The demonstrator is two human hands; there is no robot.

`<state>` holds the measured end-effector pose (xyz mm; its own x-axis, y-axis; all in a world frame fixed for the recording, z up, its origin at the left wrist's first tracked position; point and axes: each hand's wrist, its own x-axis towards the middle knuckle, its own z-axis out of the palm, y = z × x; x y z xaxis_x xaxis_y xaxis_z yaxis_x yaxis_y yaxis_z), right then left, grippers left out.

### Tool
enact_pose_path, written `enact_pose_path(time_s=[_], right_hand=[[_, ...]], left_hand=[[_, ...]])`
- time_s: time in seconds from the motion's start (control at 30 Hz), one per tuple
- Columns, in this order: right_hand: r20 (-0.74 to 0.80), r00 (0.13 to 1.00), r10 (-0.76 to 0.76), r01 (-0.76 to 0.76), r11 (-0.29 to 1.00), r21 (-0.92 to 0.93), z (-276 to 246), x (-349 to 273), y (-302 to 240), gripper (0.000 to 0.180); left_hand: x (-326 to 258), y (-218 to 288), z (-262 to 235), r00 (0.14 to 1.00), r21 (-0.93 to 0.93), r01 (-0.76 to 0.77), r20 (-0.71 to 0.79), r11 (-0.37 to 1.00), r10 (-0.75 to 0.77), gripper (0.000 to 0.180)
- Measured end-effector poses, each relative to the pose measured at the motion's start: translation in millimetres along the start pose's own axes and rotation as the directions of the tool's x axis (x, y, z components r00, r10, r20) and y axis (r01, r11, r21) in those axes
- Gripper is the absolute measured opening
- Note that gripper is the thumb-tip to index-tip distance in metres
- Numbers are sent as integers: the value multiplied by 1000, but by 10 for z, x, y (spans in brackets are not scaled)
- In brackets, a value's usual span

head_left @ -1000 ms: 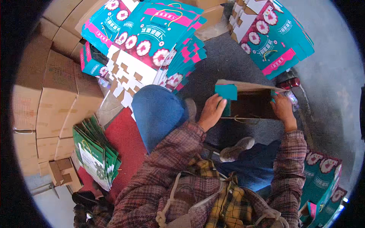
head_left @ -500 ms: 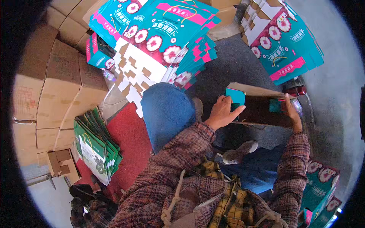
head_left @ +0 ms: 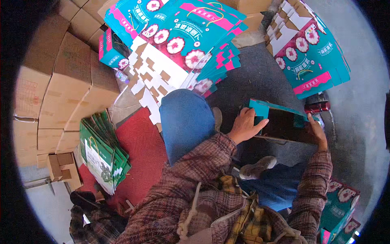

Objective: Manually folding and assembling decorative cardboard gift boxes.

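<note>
- While folding goes on, mid-assembly, judging by the shape: teal carton (head_left: 284,124) half-formed, open brown inside up, on the grey floor just past the blue-clad knee (head_left: 187,122).
- Stacked well left of that carton: brown shipping boxes (head_left: 61,89), at least six faces countable, more hidden at the rim.
- Fanned out beyond the carton: two heaps of flat teal-and-pink blanks (head_left: 183,36), second heap (head_left: 313,53) to its far right; sheets too many to count.
- Leaning left of the knee: one bundle of green bags (head_left: 101,152) on the red mat (head_left: 140,150).
- Left hand (head_left: 245,126): spread flat, pressing the carton's near-left flap.
- Right hand (head_left: 317,132): curled over the right edge, pinching it.
- Next, likely: tucking flaps square while steadying both ends.
</note>
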<state>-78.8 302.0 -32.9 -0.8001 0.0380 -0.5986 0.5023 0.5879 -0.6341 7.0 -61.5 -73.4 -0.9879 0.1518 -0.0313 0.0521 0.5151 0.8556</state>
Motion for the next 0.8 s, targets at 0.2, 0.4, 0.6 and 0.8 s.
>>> enact_pose_path(time_s=[0.2,0.4,0.6,0.8], right_hand=[[-26,1000,-12,13,999,32,-53,162,214,50],[7,1000,-26,25,995,91,5,83,136,51],[-49,997,-52,55,996,72,-53,190,280,60],[-36,999,6,-2,994,113,5,109,167,78]], left_hand=[[9,36,11,1000,19,-13,-19,1000,14,59],[-2,42,-27,1000,2,-7,9,1000,7,60],[13,15,54,994,11,-76,-72,997,77,55],[13,-66,113,981,37,-120,-151,992,124,55]])
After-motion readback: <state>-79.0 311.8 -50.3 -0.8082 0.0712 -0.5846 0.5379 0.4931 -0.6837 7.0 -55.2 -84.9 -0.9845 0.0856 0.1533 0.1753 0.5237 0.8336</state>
